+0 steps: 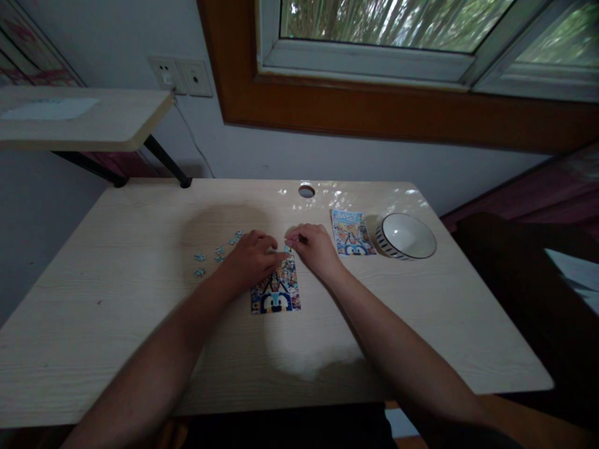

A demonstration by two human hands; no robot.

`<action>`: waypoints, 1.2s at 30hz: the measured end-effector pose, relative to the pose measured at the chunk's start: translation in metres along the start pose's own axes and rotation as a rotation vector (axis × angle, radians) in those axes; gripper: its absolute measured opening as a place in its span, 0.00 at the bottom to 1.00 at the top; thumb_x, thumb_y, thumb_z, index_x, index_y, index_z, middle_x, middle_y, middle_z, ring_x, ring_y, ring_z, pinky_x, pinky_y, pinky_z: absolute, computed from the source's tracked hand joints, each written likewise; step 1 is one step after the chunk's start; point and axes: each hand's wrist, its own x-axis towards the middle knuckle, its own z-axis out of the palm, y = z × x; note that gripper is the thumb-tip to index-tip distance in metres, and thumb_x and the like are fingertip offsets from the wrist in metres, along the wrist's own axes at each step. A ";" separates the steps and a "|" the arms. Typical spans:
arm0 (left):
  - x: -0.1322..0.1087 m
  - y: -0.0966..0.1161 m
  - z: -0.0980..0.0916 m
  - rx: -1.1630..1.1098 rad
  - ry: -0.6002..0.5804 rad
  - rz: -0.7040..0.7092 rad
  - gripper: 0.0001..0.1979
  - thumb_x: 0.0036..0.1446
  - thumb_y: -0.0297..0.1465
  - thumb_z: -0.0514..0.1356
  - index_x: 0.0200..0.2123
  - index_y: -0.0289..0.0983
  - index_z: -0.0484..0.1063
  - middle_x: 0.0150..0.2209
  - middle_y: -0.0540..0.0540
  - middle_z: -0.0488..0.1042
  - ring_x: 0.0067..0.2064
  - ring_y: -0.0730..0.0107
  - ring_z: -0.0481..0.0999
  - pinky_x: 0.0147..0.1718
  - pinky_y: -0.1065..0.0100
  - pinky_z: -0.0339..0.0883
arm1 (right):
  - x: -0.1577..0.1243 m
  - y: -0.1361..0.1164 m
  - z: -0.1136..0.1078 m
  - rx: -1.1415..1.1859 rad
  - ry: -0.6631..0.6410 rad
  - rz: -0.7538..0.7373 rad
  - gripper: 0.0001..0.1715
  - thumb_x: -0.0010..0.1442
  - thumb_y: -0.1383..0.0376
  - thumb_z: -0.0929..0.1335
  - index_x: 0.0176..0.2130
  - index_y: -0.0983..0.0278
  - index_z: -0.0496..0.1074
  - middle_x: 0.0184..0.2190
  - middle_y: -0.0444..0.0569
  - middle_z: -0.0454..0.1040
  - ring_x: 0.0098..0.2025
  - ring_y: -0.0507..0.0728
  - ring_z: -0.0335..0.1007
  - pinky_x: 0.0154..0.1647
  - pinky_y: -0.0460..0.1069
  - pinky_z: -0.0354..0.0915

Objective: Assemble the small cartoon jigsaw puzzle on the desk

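A partly assembled jigsaw puzzle (276, 293) with a blue cartoon dog face lies flat on the table. Over its upper left part rests my left hand (253, 259), fingers apart, with a fingertip at the puzzle's upper edge. My right hand (316, 246) is at the upper right corner, thumb and finger pinched on a small light-blue puzzle piece (288, 247), mostly hidden by the fingers. Several loose puzzle pieces (199, 272) lie left of my left hand. To the right is a printed picture sheet (353, 232) with the same dog face.
A white bowl (406, 237) with dark stripes stands right of the sheet. The pale wooden table (365, 330) has a round cable hole (306, 192) near its back edge. A raised shelf (116, 118) on black legs stands at the back left, below wall sockets (182, 76).
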 end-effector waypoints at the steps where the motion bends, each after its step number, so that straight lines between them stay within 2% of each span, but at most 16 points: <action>1: 0.000 0.000 0.000 0.002 0.004 0.000 0.14 0.71 0.35 0.61 0.55 0.46 0.80 0.51 0.41 0.76 0.54 0.53 0.66 0.55 0.51 0.66 | 0.000 0.001 0.000 -0.008 0.002 -0.001 0.04 0.62 0.67 0.76 0.38 0.57 0.82 0.37 0.47 0.82 0.43 0.60 0.74 0.52 0.56 0.62; 13: -0.002 -0.002 0.003 -0.014 0.020 0.001 0.14 0.70 0.35 0.61 0.56 0.47 0.80 0.51 0.41 0.76 0.55 0.53 0.65 0.56 0.50 0.65 | 0.001 0.003 -0.001 -0.028 -0.024 -0.023 0.05 0.65 0.67 0.74 0.37 0.57 0.82 0.36 0.48 0.80 0.43 0.60 0.73 0.53 0.56 0.62; 17: -0.002 -0.002 0.003 0.003 0.028 0.010 0.14 0.70 0.34 0.61 0.55 0.46 0.80 0.51 0.41 0.76 0.54 0.52 0.65 0.55 0.51 0.66 | 0.002 0.006 -0.005 -0.011 -0.069 -0.050 0.07 0.68 0.67 0.71 0.39 0.58 0.82 0.38 0.48 0.81 0.44 0.60 0.74 0.53 0.56 0.62; 21: -0.001 -0.002 0.003 -0.007 0.027 0.017 0.14 0.71 0.34 0.60 0.56 0.46 0.79 0.51 0.40 0.76 0.53 0.53 0.66 0.55 0.51 0.66 | 0.004 0.008 -0.011 0.028 -0.118 -0.103 0.06 0.66 0.69 0.72 0.41 0.59 0.82 0.37 0.48 0.82 0.42 0.58 0.75 0.52 0.55 0.63; 26: -0.004 -0.008 -0.001 -0.024 0.090 -0.060 0.17 0.71 0.34 0.58 0.60 0.43 0.76 0.51 0.40 0.76 0.52 0.53 0.66 0.54 0.51 0.66 | 0.004 0.008 -0.014 0.028 -0.123 -0.121 0.05 0.67 0.67 0.72 0.41 0.59 0.81 0.37 0.48 0.81 0.43 0.58 0.75 0.53 0.55 0.63; 29: -0.007 -0.018 -0.004 -0.026 0.160 -0.129 0.16 0.71 0.33 0.56 0.57 0.41 0.77 0.49 0.40 0.76 0.52 0.54 0.69 0.55 0.50 0.65 | 0.004 0.009 -0.015 0.074 -0.144 -0.142 0.06 0.69 0.64 0.71 0.42 0.59 0.81 0.37 0.48 0.81 0.43 0.58 0.75 0.52 0.55 0.64; 31: -0.008 -0.025 -0.005 -0.036 0.185 -0.159 0.15 0.72 0.32 0.56 0.56 0.39 0.77 0.48 0.41 0.77 0.51 0.54 0.71 0.55 0.50 0.64 | 0.004 0.012 -0.017 0.097 -0.157 -0.157 0.05 0.68 0.61 0.73 0.43 0.59 0.81 0.38 0.48 0.81 0.43 0.58 0.75 0.52 0.55 0.65; 36: -0.010 -0.031 -0.013 -0.048 0.308 -0.224 0.14 0.71 0.31 0.56 0.56 0.37 0.73 0.46 0.42 0.78 0.49 0.56 0.74 0.56 0.52 0.64 | 0.003 0.019 -0.026 0.096 -0.231 -0.184 0.22 0.57 0.60 0.80 0.51 0.57 0.79 0.46 0.51 0.78 0.49 0.62 0.74 0.55 0.57 0.68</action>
